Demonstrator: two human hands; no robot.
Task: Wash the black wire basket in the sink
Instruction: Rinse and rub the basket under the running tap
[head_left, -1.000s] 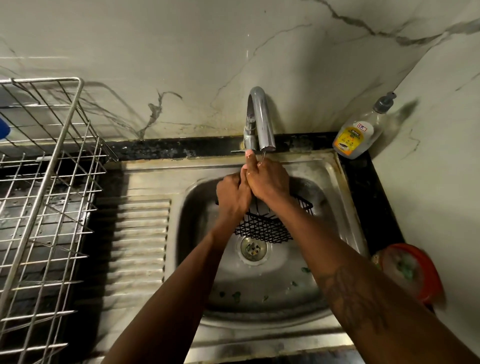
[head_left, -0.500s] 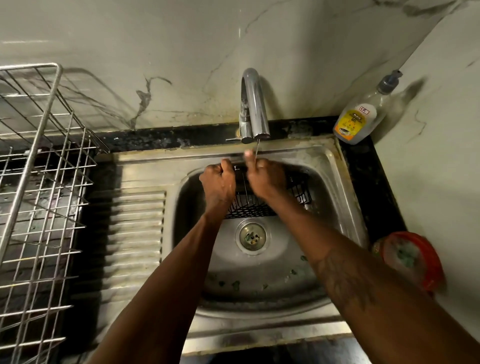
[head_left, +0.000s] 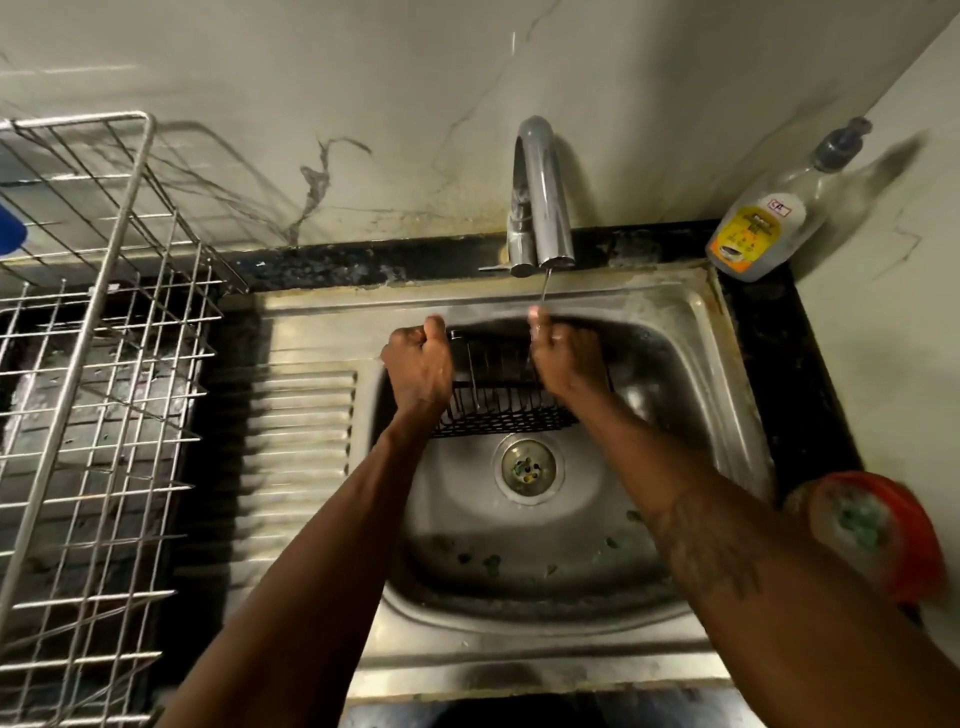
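The black wire basket (head_left: 498, 410) hangs over the far half of the steel sink (head_left: 691, 332), under the chrome tap (head_left: 543, 202). A thin stream of water falls from the spout onto it. My left hand (head_left: 421, 366) grips the basket's left end with curled fingers. My right hand (head_left: 563, 358) holds the right part of the basket, one finger raised towards the water. Both hands hide the basket's ends.
A steel dish rack (head_left: 93, 364) stands on the left by the ribbed drainboard (head_left: 301, 457). A soap bottle (head_left: 763, 223) sits at the back right corner. An orange tub with a scrubber (head_left: 878, 530) is on the right counter. The drain (head_left: 528, 465) lies below the basket.
My two hands, close together at first, have moved apart along the basket. The basket has turned from tilted to lying level and broadside under the tap.
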